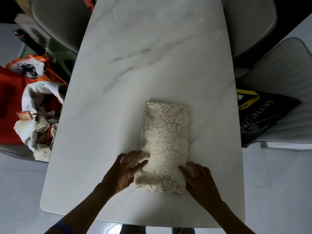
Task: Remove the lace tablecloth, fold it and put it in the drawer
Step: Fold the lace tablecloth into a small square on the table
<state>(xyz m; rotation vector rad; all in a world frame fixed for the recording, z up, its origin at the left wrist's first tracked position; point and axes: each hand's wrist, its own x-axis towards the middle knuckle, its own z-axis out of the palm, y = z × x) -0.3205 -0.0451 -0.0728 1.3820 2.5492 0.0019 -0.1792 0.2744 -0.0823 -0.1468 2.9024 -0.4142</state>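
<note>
On the white marble table (118, 81) the folded lace tablecloth (164, 146) lies between my hands: my left hand (125, 171), fingers spread, touches its near-left edge; my right hand (199, 179) presses flat on its near-right corner.

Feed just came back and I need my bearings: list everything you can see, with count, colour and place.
lace tablecloth: one, cream, folded into a rectangle, on the table's near half
table: one, white marble with grey veins, centre
chairs: three visible, grey, far left, far right and right
printed bag: one, black with yellow trim, on the right chair
bags and fabric: a heap, white, orange and red, left of the table
left hand: fingers spread at the cloth's left edge
right hand: flat on its near right corner
</note>
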